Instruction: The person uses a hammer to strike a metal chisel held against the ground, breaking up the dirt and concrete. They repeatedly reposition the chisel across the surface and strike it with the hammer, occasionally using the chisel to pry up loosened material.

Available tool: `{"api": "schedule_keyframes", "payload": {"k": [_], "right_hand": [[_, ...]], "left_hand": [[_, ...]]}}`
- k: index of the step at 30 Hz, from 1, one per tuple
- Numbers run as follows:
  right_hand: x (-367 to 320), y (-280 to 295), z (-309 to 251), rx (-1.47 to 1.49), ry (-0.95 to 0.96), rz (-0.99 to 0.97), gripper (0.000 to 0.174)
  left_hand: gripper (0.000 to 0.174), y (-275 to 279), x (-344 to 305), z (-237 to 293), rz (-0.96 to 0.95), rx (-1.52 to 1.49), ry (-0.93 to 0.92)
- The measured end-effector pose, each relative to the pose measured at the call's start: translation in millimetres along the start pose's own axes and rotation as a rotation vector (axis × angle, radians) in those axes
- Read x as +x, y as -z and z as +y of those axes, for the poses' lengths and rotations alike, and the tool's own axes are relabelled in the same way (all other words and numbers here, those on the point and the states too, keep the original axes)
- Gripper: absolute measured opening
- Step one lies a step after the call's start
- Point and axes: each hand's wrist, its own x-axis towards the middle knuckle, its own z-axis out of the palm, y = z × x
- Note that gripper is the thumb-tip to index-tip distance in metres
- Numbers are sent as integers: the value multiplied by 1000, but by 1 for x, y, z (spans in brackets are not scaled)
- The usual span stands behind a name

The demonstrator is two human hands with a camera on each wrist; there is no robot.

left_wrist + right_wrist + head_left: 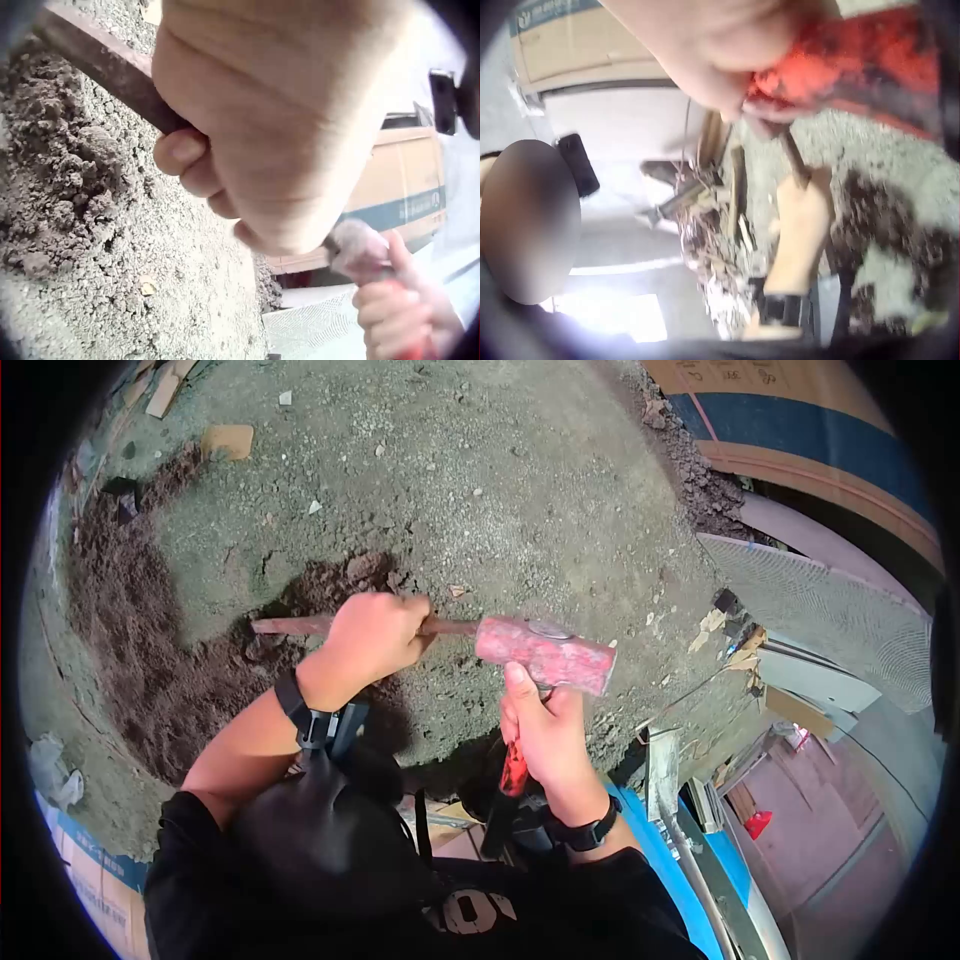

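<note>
The chisel [288, 625], a rusty steel rod, lies nearly level across the grey concrete slab [480, 490]. The left hand [375, 640] is wrapped tightly round its middle, fingers and thumb fully curled. The tip pokes out beyond the knuckles into a pit of dark broken rubble [150, 660]. The butt end, on the thumb side, meets the pink-stained head of a hammer [545, 653].

The right hand [545, 735] is closed round the hammer's red handle just below the head, with the thumb laid up along it.

Past the left hand's knuckles the slab runs wide and open, with only scattered chips and a cardboard scrap [228, 440]. Just beyond the right hand the slab ends in a crumbling edge, and below it lie a grey mesh panel [830, 610] and loose debris, so there is little room on that side.

Farther out leans a cardboard box [800, 410] with a blue band. Its print is too small to read, as are the white letters on the black shirt [470, 910].
</note>
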Motion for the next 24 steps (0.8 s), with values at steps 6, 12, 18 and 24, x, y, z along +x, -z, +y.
{"api": "schedule_keyframes", "payload": {"k": [6, 12, 18, 24], "right_hand": [[10, 54, -19, 310, 65, 192, 23], [2, 43, -30, -157, -53, 53, 27], [19, 16, -4, 328, -50, 39, 32], [28, 50, -5, 170, -56, 160, 31]], "left_hand": [[15, 5, -4, -2, 40, -60, -2], [15, 11, -2, -2, 26, -76, -8], [16, 11, -4, -5, 3, -22, 23], [18, 11, -10, -14, 44, -50, -32]]}}
